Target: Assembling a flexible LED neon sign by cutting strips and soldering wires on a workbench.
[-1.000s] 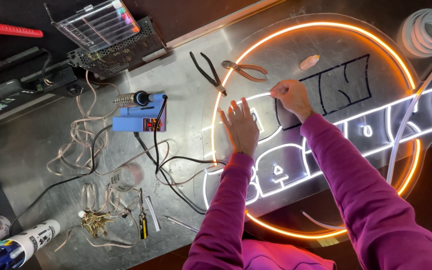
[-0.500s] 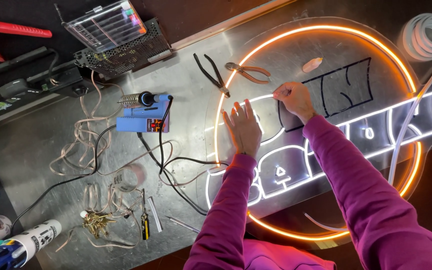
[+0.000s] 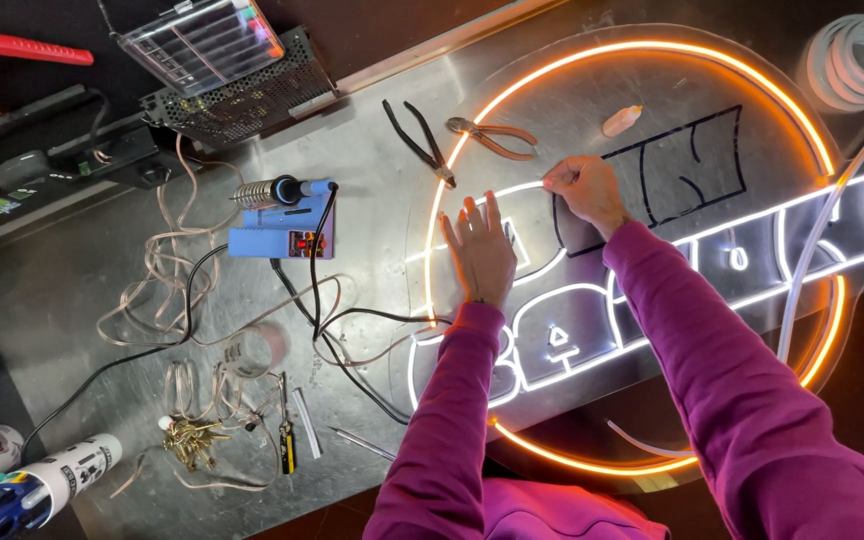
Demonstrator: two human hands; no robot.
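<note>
A round clear panel lies on the metal bench, ringed by a glowing orange strip and crossed by white lit letter outlines. My left hand lies flat on the panel's left part, fingers spread, holding nothing. My right hand pinches the end of the white strip at the top of a letter outline, fingertips closed on it. Both arms wear magenta sleeves.
Black pliers and brown-handled cutters lie by the panel's upper left edge. A blue soldering station with tangled wires sits to the left. A coil of white tubing, keys, a perforated metal box, a red-handled tool.
Both hands stay almost where they were on the panel. The right hand's fingertips have shifted slightly along the white strip.
</note>
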